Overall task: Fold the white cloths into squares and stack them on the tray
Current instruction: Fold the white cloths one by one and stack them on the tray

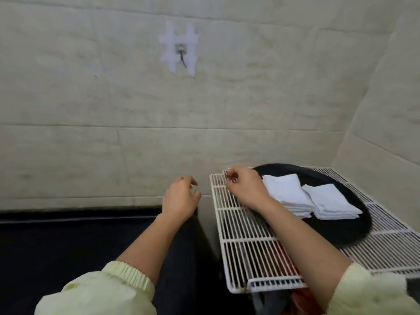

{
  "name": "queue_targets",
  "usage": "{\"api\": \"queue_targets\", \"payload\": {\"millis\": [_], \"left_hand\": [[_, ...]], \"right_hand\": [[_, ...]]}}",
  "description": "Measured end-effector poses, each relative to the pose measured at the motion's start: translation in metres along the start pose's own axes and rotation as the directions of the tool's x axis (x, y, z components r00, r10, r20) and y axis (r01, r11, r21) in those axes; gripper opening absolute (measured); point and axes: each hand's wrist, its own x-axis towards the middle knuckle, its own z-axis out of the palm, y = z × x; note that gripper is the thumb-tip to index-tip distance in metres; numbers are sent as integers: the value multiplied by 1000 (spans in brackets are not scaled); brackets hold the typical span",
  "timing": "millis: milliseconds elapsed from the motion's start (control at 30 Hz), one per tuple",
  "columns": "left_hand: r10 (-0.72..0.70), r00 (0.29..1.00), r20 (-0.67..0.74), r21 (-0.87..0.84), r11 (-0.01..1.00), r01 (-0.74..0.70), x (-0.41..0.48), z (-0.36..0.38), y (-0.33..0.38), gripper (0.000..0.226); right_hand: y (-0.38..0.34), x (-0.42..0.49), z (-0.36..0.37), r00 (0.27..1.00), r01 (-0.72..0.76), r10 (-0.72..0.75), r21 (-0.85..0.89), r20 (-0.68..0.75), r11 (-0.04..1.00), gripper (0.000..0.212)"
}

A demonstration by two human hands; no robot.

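Wire rack [250, 237] bears black oval tray [354, 226], folded white cloths [286, 189]; left hand [181, 197], right hand [246, 187] loosely curled, empty.

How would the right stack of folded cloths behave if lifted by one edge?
Likely floppy and light: the right stack shows soft, thin, separate layers that would droop and fan apart. Unlikely to roll, lying flat on the tray.

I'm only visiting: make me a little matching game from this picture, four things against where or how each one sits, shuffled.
1 folded cloths
2 tray
3 wire rack
4 hook

A taped to the wall
B white, beneath the tray
C in two piles on the tray
D black, on the rack

Pairs: 1-C, 2-D, 3-B, 4-A
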Motion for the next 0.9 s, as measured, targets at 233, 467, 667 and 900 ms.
{"api": "queue_targets", "payload": {"millis": [233, 467, 667, 900], "left_hand": [[-178, 984, -1, 75, 981, 178, -100, -97, -174, 27], [-373, 928, -20, 216, 904, 368, -205, -206, -328, 31], [-520, 846, -119, 220, 817, 533, -268, -283, -417, 31], [-645, 722, -250, 210, 692, 690, -324, -369, -524, 31]], "right_hand": [[-136, -66, 149, 957, 97, -77, -58, 280, 994, 21], [-279, -131, 275, 850, 304, -235, -75, 472, 950, 25], [-388, -175, 362, 718, 489, -389, -21, 577, 872, 29], [-522, -208, 455, 549, 655, -531, 62, 646, 753, 34]]}}
